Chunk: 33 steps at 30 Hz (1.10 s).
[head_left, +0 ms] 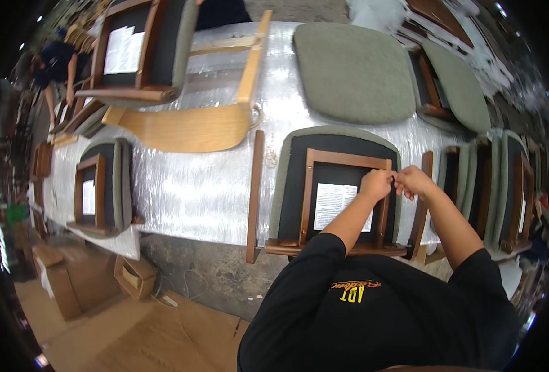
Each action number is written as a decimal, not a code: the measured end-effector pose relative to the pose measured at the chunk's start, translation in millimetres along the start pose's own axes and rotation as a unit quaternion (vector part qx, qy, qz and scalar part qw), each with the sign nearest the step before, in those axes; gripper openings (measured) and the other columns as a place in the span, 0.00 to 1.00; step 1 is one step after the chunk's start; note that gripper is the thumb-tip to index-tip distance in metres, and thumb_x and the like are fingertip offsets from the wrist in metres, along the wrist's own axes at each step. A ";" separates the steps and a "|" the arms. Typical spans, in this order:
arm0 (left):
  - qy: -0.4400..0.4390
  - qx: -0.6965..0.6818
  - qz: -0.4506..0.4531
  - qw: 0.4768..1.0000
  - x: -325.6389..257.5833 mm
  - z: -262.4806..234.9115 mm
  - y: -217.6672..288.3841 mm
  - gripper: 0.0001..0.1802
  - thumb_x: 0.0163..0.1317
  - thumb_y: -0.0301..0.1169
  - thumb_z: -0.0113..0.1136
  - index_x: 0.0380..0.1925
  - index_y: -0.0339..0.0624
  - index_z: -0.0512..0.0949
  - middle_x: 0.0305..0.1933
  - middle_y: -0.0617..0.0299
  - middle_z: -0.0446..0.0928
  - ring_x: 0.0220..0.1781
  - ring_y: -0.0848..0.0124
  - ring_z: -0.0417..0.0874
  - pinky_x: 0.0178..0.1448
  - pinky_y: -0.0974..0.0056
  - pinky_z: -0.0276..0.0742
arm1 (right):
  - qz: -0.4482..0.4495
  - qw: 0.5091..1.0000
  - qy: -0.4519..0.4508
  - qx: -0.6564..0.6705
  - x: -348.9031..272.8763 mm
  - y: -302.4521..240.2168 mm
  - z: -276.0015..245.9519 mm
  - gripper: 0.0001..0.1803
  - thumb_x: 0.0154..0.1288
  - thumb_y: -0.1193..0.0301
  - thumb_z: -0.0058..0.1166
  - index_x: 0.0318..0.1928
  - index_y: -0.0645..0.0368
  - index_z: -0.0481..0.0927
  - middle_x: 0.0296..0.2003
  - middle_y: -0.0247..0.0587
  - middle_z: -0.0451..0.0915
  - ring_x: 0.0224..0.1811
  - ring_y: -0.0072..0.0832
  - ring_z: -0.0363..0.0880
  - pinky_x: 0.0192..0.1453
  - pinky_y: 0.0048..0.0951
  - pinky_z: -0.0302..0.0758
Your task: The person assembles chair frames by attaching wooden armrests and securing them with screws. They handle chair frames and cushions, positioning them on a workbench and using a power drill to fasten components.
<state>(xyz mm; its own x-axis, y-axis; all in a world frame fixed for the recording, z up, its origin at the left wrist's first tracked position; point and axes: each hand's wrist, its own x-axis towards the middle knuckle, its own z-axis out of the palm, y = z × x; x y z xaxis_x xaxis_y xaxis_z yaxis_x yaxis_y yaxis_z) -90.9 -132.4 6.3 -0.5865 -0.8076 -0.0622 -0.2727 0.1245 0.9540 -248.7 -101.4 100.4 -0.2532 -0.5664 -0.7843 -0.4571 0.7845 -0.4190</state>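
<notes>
Brown cardboard boxes [91, 288], grey floor [222, 263]

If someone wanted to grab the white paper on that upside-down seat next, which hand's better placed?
Probably the left hand: it's closer to the white paper, at the wooden frame around it. The right hand is farther off, by the right edge of the seat.

Yellow-and-orange lettering [352, 291] on the black shirt [411, 310]; white labels [333, 208] on upturned seats [293, 173], print too small to read.

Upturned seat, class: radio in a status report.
Left hand, right hand close together at wooden frame, upper-right corner; grip unclear. Seat underside up, white sheet inside frame. Nothing visibly blocking.
</notes>
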 end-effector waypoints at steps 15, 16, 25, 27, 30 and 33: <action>-0.043 0.115 0.035 0.992 14.2 39.4 -35.6 0.11 0.67 0.35 0.64 0.37 0.40 0.88 0.38 0.42 0.87 0.43 0.41 0.88 0.51 0.43 0.84 | -0.349 0.850 0.135 -0.370 35.1 40.6 -11.6 0.06 0.65 0.73 0.64 0.39 0.64 0.85 0.29 0.54 0.84 0.32 0.48 0.84 0.41 0.44 0.78; -0.036 0.077 0.043 0.995 9.2 35.1 -30.2 0.10 0.67 0.35 0.64 0.37 0.41 0.88 0.38 0.42 0.87 0.44 0.41 0.88 0.51 0.43 0.83 | -0.342 0.852 0.156 -0.365 32.5 51.1 -9.9 0.06 0.67 0.74 0.63 0.38 0.65 0.85 0.27 0.53 0.83 0.30 0.45 0.83 0.40 0.43 0.78; 0.042 0.144 0.104 0.983 -2.7 0.5 29.0 0.08 0.62 0.26 0.60 0.38 0.42 0.88 0.45 0.43 0.84 0.50 0.45 0.85 0.54 0.44 0.82 | -0.312 0.871 0.235 -0.299 25.1 46.9 -6.7 0.20 0.73 0.56 0.59 0.33 0.62 0.84 0.31 0.57 0.85 0.35 0.56 0.84 0.41 0.53 0.77; 0.077 0.024 0.140 0.987 8.6 -3.8 35.7 0.11 0.67 0.28 0.62 0.47 0.39 0.84 0.44 0.43 0.84 0.46 0.46 0.85 0.51 0.46 0.81 | -0.285 0.868 0.290 -0.285 14.9 33.8 -21.0 0.19 0.72 0.57 0.61 0.32 0.60 0.85 0.29 0.54 0.85 0.33 0.54 0.83 0.39 0.52 0.77; 0.025 -0.071 -0.012 0.997 1.8 -21.9 29.6 0.21 0.70 0.33 0.64 0.61 0.40 0.80 0.45 0.50 0.87 0.44 0.61 0.89 0.50 0.57 0.82 | -0.300 0.910 0.254 -0.133 -28.4 44.8 -17.8 0.16 0.70 0.59 0.64 0.35 0.60 0.87 0.30 0.53 0.85 0.31 0.46 0.85 0.39 0.45 0.79; 0.031 0.005 0.052 0.998 -41.6 -36.8 11.1 0.15 0.73 0.33 0.62 0.54 0.38 0.85 0.39 0.53 0.88 0.37 0.65 0.88 0.46 0.60 0.83 | -0.255 0.935 0.205 -0.139 -86.8 91.6 34.7 0.13 0.69 0.61 0.65 0.35 0.59 0.87 0.30 0.53 0.85 0.33 0.49 0.85 0.41 0.47 0.79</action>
<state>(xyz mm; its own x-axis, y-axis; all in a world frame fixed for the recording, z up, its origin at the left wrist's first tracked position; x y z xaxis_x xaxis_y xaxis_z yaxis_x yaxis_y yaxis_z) -41.4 -118.6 30.3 -0.5632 -0.8244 0.0563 -0.2209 0.2159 0.9511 -239.0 28.4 114.3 -0.2209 -0.9428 -0.2497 -0.7966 0.3222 -0.5115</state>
